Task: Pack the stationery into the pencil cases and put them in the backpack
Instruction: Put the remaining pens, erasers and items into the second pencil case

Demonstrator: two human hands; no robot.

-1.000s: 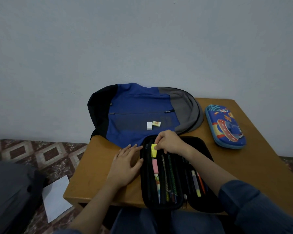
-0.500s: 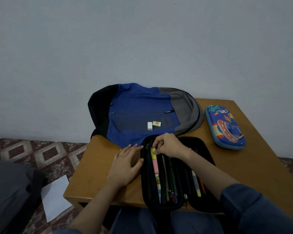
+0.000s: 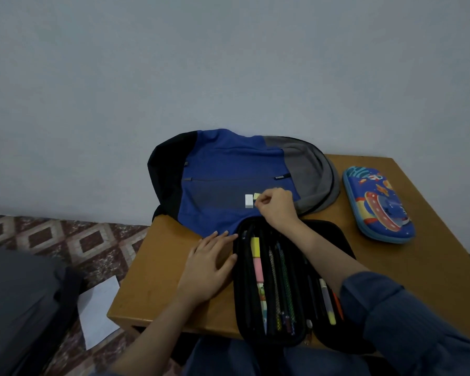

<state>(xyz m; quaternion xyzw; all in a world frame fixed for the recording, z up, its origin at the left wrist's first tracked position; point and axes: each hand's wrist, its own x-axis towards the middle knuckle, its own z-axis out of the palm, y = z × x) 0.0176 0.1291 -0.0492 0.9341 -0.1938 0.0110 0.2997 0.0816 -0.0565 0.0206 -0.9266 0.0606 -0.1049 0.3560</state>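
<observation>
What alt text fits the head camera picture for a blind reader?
A person's right hand pinches a small yellow eraser beside a white eraser on a blue backpack. Their left hand rests flat on the table by an open black pencil case; a closed blue pencil case lies farther right.

Home room: wooden table [image 3: 391, 267], patterned floor tiles [image 3: 65, 234], plain wall [image 3: 228, 63].

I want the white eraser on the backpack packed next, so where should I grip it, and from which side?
Come from above and pinch the white eraser across its near and far ends. It lies flat on the backpack, long axis pointing away from you, and the yellow eraser that the right hand seems to pinch crowds its right side.
</observation>
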